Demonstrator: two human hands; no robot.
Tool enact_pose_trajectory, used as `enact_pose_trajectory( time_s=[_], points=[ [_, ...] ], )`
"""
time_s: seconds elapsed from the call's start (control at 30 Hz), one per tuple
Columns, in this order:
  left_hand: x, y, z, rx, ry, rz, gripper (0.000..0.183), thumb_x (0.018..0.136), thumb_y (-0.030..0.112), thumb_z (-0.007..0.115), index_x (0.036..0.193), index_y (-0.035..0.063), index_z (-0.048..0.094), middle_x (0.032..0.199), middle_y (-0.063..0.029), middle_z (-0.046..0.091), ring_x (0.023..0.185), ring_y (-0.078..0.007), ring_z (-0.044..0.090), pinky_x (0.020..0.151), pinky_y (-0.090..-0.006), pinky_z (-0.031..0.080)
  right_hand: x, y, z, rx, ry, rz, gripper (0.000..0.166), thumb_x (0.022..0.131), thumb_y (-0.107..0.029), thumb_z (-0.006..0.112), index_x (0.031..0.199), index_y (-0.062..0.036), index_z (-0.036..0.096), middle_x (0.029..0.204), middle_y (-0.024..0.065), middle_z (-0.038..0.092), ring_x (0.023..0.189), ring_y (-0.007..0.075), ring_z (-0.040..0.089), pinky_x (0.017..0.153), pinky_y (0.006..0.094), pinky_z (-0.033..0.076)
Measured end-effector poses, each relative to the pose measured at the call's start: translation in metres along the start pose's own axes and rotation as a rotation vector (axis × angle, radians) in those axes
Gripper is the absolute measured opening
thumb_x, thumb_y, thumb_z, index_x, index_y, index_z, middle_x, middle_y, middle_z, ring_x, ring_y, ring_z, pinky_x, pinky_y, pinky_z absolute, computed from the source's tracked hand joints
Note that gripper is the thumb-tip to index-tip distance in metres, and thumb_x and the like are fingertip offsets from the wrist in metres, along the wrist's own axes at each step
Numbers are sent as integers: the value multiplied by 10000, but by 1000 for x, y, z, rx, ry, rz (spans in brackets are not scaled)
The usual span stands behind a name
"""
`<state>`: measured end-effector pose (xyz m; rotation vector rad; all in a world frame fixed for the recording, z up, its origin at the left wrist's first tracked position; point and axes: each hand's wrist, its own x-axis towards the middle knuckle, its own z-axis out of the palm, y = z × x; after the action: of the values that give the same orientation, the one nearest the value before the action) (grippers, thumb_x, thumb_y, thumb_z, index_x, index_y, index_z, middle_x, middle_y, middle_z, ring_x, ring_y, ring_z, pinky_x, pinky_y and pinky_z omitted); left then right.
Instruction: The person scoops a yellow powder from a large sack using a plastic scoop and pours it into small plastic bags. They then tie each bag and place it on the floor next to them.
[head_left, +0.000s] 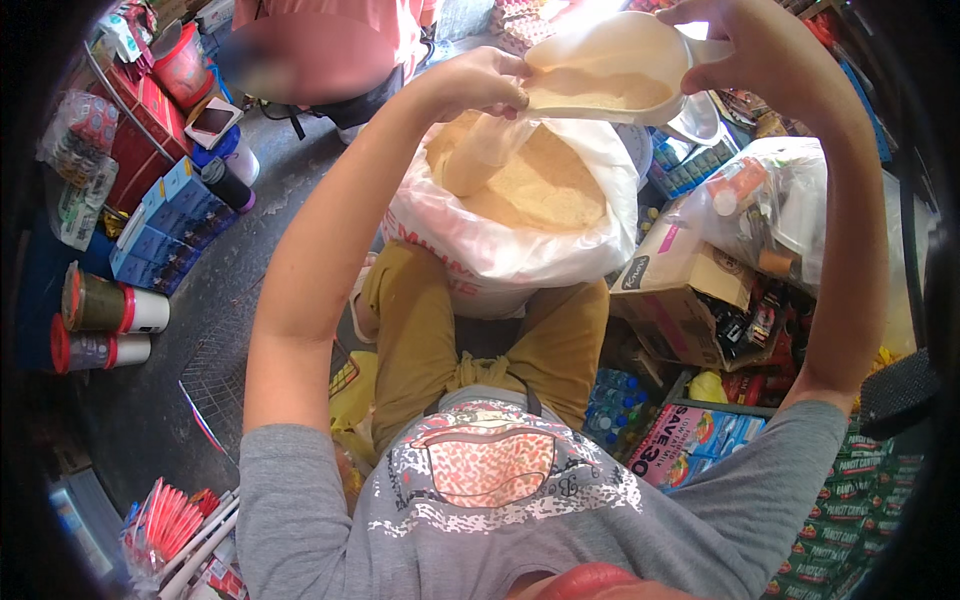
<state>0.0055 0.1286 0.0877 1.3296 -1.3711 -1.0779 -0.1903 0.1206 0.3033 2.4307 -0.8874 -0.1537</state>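
A white plastic scoop (611, 56) holds tan granules that look like brown sugar. My right hand (750, 60) grips the scoop at its handle end. My left hand (484, 86) pinches the mouth of a clear plastic bag (480, 154) beside the scoop's lip. This bag hangs down and has tan granules in it. Below both hands, a large white sack (517, 259) with red print stands open between my knees, with more of the same granules (555, 180) inside. Whether granules are pouring from scoop to bag cannot be made out.
A person in a pink shirt (405, 37) is beyond the sack. To the right are a cardboard box (675, 270) of packets, bottles (615, 405) and green noodle packs (840, 517). Blue cartons (176, 217), lidded tubs (112, 300) and a phone (214, 120) line the left.
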Motion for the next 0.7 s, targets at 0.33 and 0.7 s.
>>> enact_pose_trajectory(
  time_s=[0.33, 0.7],
  points=[
    [-9, 4, -6, 29, 77, -17, 580, 720, 45, 623, 1277, -63, 506, 995, -104, 626, 749, -114, 577, 747, -245, 489, -16, -19, -19, -179, 315, -184, 346, 735, -223, 755, 932, 35, 634, 743, 123, 629, 689, 233, 616, 652, 329, 498],
    [-20, 5, -24, 321, 104, 2, 298, 725, 42, 578, 990, -5, 708, 787, -61, 652, 619, -85, 540, 587, -229, 455, 10, -103, 281, 402, -152, 28, 335, 658, -264, 792, 875, -40, 670, 859, 189, 664, 829, 339, 652, 756, 434, 500]
  ],
)
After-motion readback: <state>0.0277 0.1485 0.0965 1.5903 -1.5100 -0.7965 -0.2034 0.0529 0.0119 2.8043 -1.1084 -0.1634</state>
